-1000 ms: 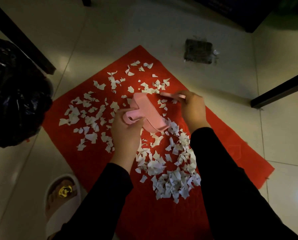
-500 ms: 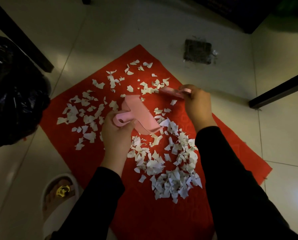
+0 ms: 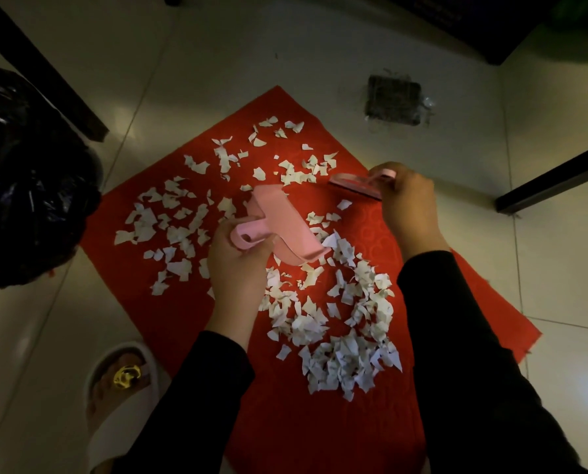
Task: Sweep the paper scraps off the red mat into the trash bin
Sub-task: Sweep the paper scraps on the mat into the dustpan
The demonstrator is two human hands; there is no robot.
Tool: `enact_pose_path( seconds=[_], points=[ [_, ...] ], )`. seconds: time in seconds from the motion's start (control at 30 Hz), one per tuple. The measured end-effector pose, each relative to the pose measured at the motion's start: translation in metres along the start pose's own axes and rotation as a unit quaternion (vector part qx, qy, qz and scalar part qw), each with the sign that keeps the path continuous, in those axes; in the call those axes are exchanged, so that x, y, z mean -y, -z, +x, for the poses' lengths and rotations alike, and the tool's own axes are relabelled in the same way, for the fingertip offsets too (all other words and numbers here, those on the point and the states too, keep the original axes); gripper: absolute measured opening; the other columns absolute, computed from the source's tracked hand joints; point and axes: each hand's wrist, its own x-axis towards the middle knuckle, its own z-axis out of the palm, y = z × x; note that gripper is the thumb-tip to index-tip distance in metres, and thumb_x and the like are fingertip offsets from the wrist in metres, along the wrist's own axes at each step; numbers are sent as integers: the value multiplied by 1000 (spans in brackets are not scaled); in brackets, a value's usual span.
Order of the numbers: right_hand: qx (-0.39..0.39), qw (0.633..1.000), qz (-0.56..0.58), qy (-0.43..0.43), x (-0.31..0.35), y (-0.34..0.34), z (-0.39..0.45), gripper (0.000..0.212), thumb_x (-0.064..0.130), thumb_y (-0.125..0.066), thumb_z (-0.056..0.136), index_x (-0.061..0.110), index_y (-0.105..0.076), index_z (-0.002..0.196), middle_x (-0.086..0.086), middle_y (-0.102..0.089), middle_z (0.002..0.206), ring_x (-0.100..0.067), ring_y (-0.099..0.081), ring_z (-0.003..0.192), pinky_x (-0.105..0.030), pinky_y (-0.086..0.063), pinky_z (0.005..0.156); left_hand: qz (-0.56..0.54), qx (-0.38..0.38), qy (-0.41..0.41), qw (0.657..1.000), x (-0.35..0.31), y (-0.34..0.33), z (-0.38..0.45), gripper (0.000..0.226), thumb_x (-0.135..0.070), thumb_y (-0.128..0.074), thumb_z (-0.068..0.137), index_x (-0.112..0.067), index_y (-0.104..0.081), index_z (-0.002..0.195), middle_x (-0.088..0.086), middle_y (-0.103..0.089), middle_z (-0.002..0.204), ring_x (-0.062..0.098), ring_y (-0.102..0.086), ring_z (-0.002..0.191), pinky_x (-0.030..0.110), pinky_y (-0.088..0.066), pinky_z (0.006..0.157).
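A red mat [image 3: 278, 422] lies on the tiled floor, strewn with white paper scraps [image 3: 337, 330]. The scraps are thickest in a heap near me, with looser ones [image 3: 169, 227] at the left and far side. My left hand [image 3: 236, 265] grips the handle of a pink dustpan [image 3: 282, 227], held over the mat's middle. My right hand [image 3: 405, 200] holds a small pink brush [image 3: 354, 186] at the mat's far right edge, beside a cluster of scraps. A trash bin lined with a black bag [image 3: 25, 186] stands left of the mat.
A white slipper [image 3: 114, 398] sits on the floor at the lower left. Dark furniture legs [image 3: 46, 73] run at the upper left and right [image 3: 552, 179]. A dark floor drain [image 3: 393, 99] lies beyond the mat. Pale tiles surround the mat.
My right hand has carried the brush away from the dustpan, up and to the right. My left hand and the dustpan shifted slightly left.
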Motion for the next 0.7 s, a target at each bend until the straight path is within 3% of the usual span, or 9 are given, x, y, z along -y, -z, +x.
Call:
enact_pose_path(
  seconds=[0.1,0.2,0.3,0.4,0.53,0.7],
  points=[
    [37,998,-38,-14,-5,-11,-2,31,-2,-47,91,14,-65,110,-13,-67,106,-27,-63,95,-23,-41,74,5,0,-2,1000,1,-1,-1,30,-6,-74,73,-16,-59,97,-13,-61,90,-6,-58,77,4,-46,62],
    [66,995,-64,-31,-7,-6,-6,23,7,-49,94,13,-64,111,-11,-66,105,-21,-58,83,-25,-39,69,5,1,-5,1000,-1,-2,-2,28,-6,-74,73,-18,-58,94,-12,-61,89,-4,-58,79,12,-46,67],
    [29,998,-35,-44,-2,9,-9,20,10,-50,94,11,-64,108,-11,-66,100,-20,-58,81,-27,-40,68,-1,6,-8,1000,-2,-2,-3,30,-5,-73,74,-25,-56,88,-13,-61,88,-5,-58,78,11,-47,66],
    [-23,999,-6,-36,0,14,-10,23,5,-48,92,10,-65,106,-15,-68,101,-28,-63,92,-27,-43,73,1,10,-7,1000,0,-3,-3,28,-5,-73,74,-15,-60,97,-9,-64,92,0,-60,82,13,-48,68],
    [-20,998,-49,-46,-4,3,-9,30,-1,-45,91,8,-63,113,-19,-67,106,-33,-62,98,-22,-34,70,-3,7,-12,1000,0,-3,-6,29,-4,-74,73,-14,-60,97,-5,-65,94,7,-62,86,22,-50,74],
    [55,995,-71,-42,-6,-9,-17,28,1,-46,93,10,-61,115,-17,-66,105,-31,-64,88,-32,-48,68,-2,9,-9,1000,-2,-4,-7,29,-4,-73,74,-22,-58,89,-14,-62,87,-2,-59,81,16,-46,70]
  ],
)
